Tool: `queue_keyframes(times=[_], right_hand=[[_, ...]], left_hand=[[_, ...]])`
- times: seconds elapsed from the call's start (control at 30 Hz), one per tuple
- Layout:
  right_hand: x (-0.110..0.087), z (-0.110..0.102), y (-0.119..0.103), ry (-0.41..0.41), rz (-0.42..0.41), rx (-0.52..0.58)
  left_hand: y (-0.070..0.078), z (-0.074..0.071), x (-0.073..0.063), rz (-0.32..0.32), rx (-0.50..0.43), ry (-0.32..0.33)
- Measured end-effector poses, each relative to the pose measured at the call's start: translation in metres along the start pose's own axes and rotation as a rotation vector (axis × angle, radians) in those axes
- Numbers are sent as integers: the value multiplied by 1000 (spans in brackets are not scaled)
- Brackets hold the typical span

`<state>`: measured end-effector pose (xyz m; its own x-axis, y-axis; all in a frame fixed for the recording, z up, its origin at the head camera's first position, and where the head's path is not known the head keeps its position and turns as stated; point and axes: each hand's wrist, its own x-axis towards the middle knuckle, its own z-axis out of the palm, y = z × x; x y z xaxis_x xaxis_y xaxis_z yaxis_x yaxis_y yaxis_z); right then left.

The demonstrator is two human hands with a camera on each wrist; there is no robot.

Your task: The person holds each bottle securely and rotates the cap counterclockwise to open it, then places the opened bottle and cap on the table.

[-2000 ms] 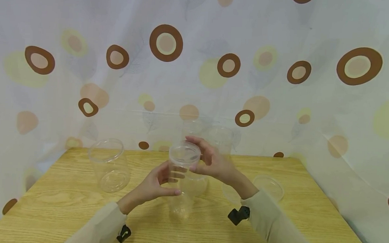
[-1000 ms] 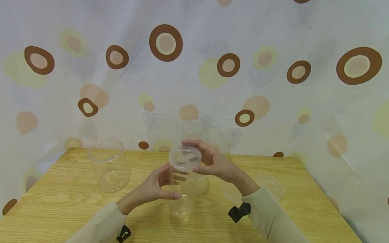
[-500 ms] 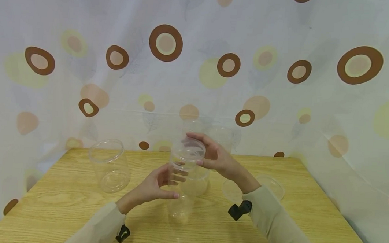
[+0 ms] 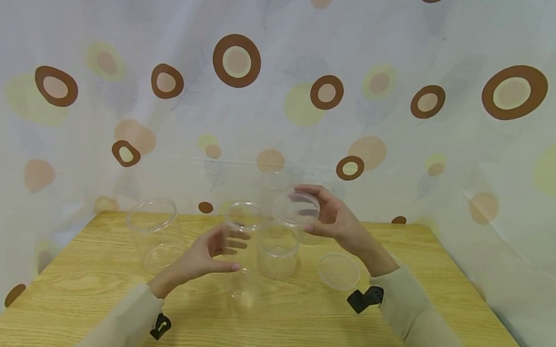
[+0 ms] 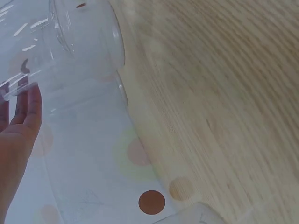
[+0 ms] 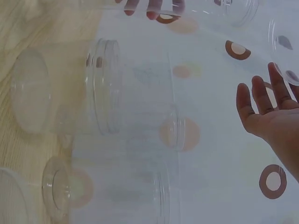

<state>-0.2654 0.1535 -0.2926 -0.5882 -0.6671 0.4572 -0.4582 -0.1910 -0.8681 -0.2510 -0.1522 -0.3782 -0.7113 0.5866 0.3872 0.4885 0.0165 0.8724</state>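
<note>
A tall clear plastic jar (image 4: 248, 263) stands upright in my left hand (image 4: 198, 256), which grips its side with the thumb in front and the fingers behind. The jar's round mouth is uncovered. Up and to the right, my right hand (image 4: 343, 224) holds a clear round lid (image 4: 289, 210) by its edge, thumb below and fingers behind, apart from the jar. In the right wrist view, part of this lid (image 6: 276, 51) shows at the upper right beside the fingertips (image 6: 258, 84).
A wide clear jar (image 4: 157, 243) without a lid stands on the left of the wooden table (image 4: 274, 333). Behind the hands is another clear jar (image 4: 278, 262), with taller clear ones (image 4: 274, 182) farther back. A loose clear disc-shaped lid (image 4: 339, 272) lies flat to the right.
The lid has come off the tall jar with my right hand, moving up and right. My left hand has shifted slightly left with the jar.
</note>
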Motion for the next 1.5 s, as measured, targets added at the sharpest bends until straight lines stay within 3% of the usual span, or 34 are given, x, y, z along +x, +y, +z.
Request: queue_keyframes(times=[0.3,0.53,0.93,1.2,1.5], right_hand=[[-21,-13,10,-15,155,-151],[-37,-18,25,-68,198,-282],[-52,-15,48,-206,289,-473],[-59,-11,58,-280,368,-599],[-62,-5,70,-338,423,-679]], left_hand=[[-4,-23,2,-35,87,127],[-13,-33,6,-115,112,231],[-32,-45,11,-253,171,340],[-42,-51,15,-300,154,370],[-46,-48,17,-334,117,356]])
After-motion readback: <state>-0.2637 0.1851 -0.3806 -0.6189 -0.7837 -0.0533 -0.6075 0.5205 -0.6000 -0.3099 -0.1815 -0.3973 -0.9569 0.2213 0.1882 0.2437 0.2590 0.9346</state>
